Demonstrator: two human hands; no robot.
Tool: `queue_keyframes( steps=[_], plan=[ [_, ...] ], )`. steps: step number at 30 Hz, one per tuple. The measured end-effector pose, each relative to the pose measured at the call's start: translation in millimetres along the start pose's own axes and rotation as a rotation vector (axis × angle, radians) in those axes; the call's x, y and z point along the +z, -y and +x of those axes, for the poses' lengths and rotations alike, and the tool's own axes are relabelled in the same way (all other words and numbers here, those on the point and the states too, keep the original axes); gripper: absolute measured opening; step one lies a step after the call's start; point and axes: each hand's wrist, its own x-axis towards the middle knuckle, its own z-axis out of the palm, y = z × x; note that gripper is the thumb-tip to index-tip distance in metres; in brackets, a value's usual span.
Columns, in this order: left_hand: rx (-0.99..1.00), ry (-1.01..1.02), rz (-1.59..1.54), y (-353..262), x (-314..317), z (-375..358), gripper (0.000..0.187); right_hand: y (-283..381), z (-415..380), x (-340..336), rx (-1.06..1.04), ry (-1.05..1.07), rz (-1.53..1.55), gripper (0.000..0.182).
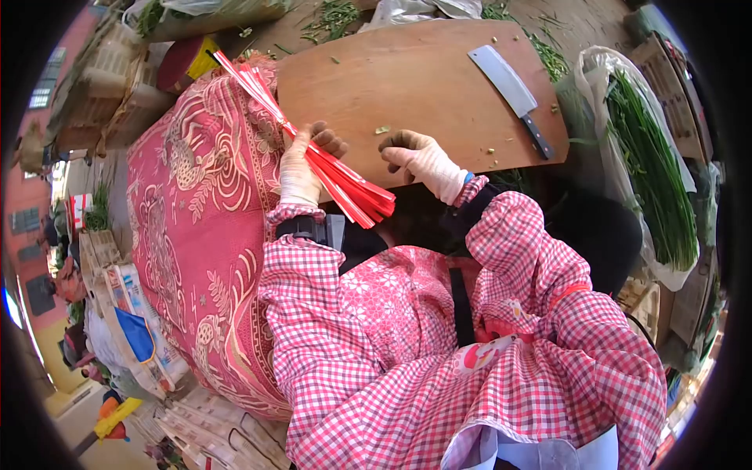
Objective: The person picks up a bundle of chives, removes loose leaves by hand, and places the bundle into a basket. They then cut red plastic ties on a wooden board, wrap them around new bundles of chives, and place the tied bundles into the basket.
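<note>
A bundle of long red and white strips [348, 186] slants across my left hand [300, 160], which is closed around its middle. The strips fan out at both ends. My right hand [419, 160] hovers near the front edge of the wooden board [407, 86], apart from the bundle. Its fingers curl in towards the thumb, and whether something small sits between them is hidden. Both hands appear to wear pale gloves with darker fingers. On the board's right side lies a cleaver [505, 82] with a black handle [537, 138], out of reach of either hand's fingers.
Green stalks [646, 168] fill a plastic bag at the right. A red patterned cloth [200, 211] covers a bulky shape on the left. Loose greens [333, 19] lie beyond the board, and small scraps [381, 129] dot it. Wooden crates [94, 86] stand at far left.
</note>
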Motion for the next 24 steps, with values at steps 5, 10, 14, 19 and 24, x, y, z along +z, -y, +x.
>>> queue_keyframes(
  steps=[5,10,14,19,24],
  plan=[
    [-0.009,-0.023,0.084,7,33,-6,0.029,5,-8,15,-0.031,0.157,-0.186,0.032],
    [-0.050,0.057,0.093,14,45,-4,0.028,9,-11,14,-0.037,0.097,-0.265,0.028],
    [-0.096,0.024,0.178,18,53,-7,0.024,14,-14,2,-0.221,-0.026,-0.778,0.022],
    [-0.138,0.135,0.054,20,47,3,0.022,5,-9,-7,-0.224,-0.086,-0.677,0.026],
    [-0.141,0.129,0.092,21,39,9,0.024,7,-20,1,-0.108,0.119,-0.515,0.036]
  ],
)
